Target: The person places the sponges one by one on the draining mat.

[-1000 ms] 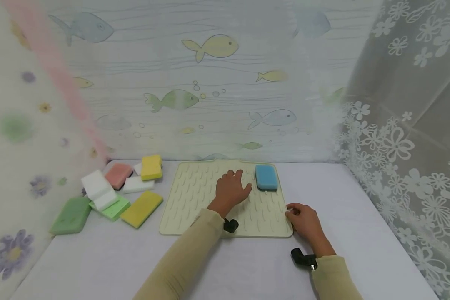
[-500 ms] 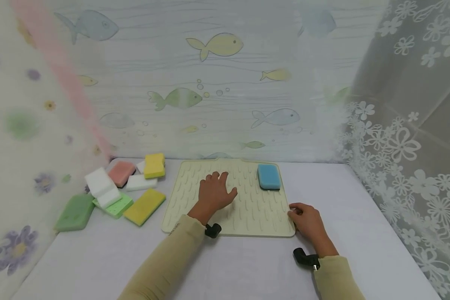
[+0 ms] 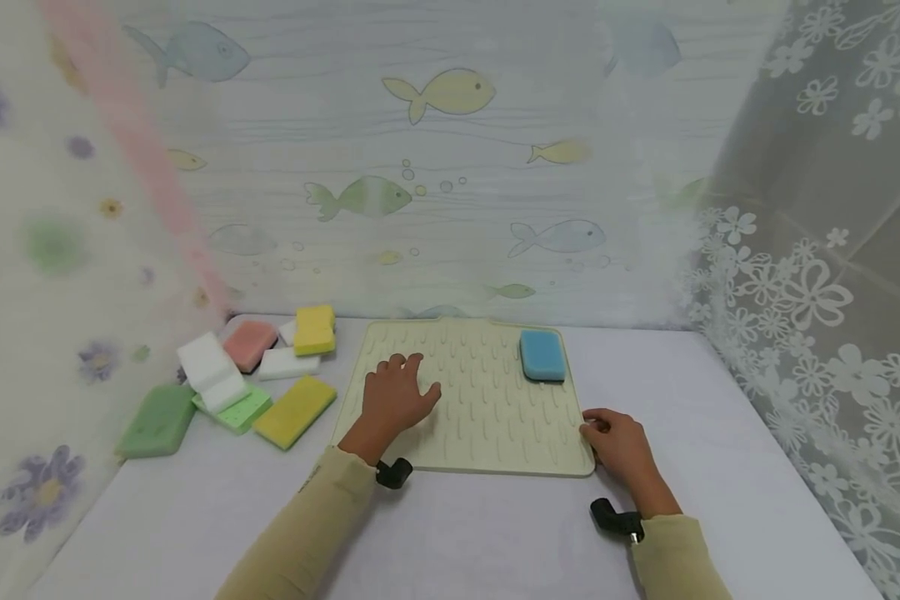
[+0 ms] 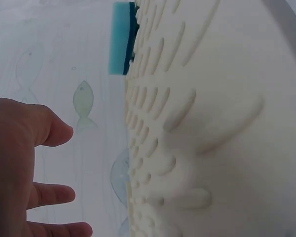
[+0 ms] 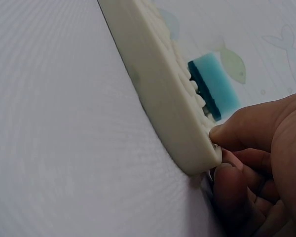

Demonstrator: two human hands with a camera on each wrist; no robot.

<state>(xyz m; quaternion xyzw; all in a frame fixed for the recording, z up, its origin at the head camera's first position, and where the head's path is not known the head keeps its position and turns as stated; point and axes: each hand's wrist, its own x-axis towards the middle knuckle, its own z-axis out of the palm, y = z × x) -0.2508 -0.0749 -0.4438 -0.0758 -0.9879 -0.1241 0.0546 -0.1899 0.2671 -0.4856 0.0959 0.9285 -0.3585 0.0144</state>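
Observation:
A cream ribbed mat (image 3: pixel 495 421) lies flat on the white table. A blue sponge (image 3: pixel 542 355) rests on its far right corner. My left hand (image 3: pixel 396 393) is over the mat's left part, fingers spread and relaxed, holding nothing; whether it touches the ribs I cannot tell. In the left wrist view the left hand (image 4: pixel 19 163) shows beside the mat (image 4: pixel 212 123), with the blue sponge (image 4: pixel 121 37) far off. My right hand (image 3: pixel 617 439) pinches the mat's near right corner. In the right wrist view the right hand (image 5: pixel 256 158) has its thumb on top of the mat (image 5: pixel 158 94) and fingers curled under, the blue sponge (image 5: pixel 214 84) beyond.
Several sponges lie left of the mat: a green one (image 3: pixel 156 421), a yellow one (image 3: pixel 294 410), a pink one (image 3: pixel 249 344), a white block (image 3: pixel 212 369), a small yellow one (image 3: pixel 314 329). A fish-print wall stands behind, a lace curtain (image 3: pixel 817 250) on the right.
My left hand has slid leftward across the mat, away from the blue sponge. The right hand has stayed on the near right corner.

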